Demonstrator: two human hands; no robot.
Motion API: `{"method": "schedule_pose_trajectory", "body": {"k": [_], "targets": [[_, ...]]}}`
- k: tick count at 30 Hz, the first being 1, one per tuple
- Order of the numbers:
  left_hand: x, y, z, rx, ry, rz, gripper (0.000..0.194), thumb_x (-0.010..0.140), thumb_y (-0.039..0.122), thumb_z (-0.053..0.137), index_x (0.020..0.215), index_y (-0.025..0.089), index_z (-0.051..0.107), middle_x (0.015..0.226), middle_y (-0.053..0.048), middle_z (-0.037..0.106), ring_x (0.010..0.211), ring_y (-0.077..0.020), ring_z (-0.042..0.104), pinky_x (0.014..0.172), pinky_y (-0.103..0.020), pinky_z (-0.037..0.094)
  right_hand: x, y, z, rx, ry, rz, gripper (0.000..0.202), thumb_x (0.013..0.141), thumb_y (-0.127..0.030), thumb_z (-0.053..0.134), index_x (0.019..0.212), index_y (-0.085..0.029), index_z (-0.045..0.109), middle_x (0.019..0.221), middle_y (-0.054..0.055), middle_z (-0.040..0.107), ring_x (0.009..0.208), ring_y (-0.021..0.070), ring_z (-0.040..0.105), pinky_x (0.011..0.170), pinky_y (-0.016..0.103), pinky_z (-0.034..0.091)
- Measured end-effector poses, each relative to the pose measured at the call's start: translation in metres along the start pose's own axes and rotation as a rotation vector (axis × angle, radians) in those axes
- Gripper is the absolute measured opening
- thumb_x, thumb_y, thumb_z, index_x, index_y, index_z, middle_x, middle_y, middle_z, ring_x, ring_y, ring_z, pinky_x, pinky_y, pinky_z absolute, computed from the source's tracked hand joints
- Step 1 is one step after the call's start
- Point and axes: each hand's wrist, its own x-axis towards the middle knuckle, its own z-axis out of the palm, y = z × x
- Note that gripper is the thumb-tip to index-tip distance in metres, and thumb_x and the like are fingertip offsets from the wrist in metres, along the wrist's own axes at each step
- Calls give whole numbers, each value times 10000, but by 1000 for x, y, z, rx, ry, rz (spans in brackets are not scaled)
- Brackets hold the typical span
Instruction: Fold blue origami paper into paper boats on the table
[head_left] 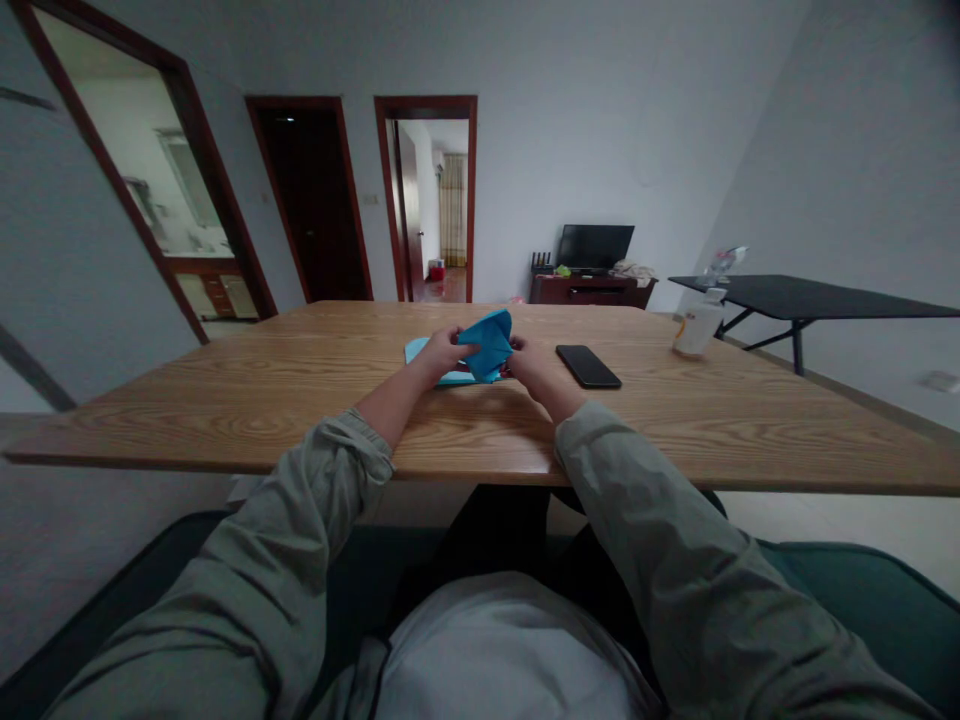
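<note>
A folded piece of blue paper (489, 345) is held up between both hands, just above the table. My left hand (444, 352) pinches its left side, fingers closed on the paper. At the right side, my right hand (527, 360) grips the paper's edge; its fingertips are partly hidden behind the folds. Beneath the hands lies a stack of light blue sheets (415, 348), mostly covered by the hands and the folded paper. Something dark red shows under the folded piece, too small to make out.
On the wooden table (300, 400), a black phone (588, 367) lies to the right of my right hand. Farther right stands a white plastic bottle (700, 322) with a clear top. A black table (810, 295) is beyond the right edge; a television (595, 246) stands by the far wall.
</note>
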Motion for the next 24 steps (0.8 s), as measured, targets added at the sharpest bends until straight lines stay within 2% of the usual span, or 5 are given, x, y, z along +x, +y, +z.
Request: {"method": "schedule_pose_trajectory", "body": {"k": [8, 13, 17, 20, 24], "targets": [[1, -2, -3, 417, 93, 61, 255, 717, 325, 721, 860, 173, 574, 739, -11, 619, 549, -130, 578, 482, -248, 495, 4, 5, -3, -190, 108, -151, 206, 711, -227, 661, 699, -208, 456, 562, -58, 491, 507, 96, 491, 481, 200, 391], [0, -1, -1, 567, 160, 190, 147, 714, 291, 679, 769, 186, 593, 653, 5, 586, 562, -136, 541, 510, -237, 453, 5, 7, -2, -318, 129, -218, 214, 714, -254, 612, 649, -218, 412, 548, -66, 462, 550, 103, 480, 503, 198, 376], [-3, 5, 8, 570, 149, 203, 127, 687, 248, 666, 680, 182, 557, 599, 18, 555, 598, -141, 542, 546, -231, 452, 4, 1, 3, -278, 105, -194, 149, 718, -235, 593, 660, -213, 458, 589, -49, 515, 563, 107, 501, 513, 203, 401], [-4, 8, 15, 494, 116, 172, 119, 696, 247, 651, 728, 172, 564, 628, 21, 564, 575, -132, 542, 526, -233, 466, 3, -1, 7, -188, 43, -201, 43, 735, -239, 584, 745, -201, 564, 723, -13, 630, 641, 122, 556, 561, 209, 450], [-4, 11, 17, 305, 114, 98, 155, 712, 228, 630, 797, 173, 513, 681, 21, 570, 579, -136, 571, 501, -249, 497, 3, 1, 7, -67, -14, -164, 153, 748, -270, 603, 875, -194, 639, 843, 21, 698, 716, 150, 608, 622, 241, 502]]}}
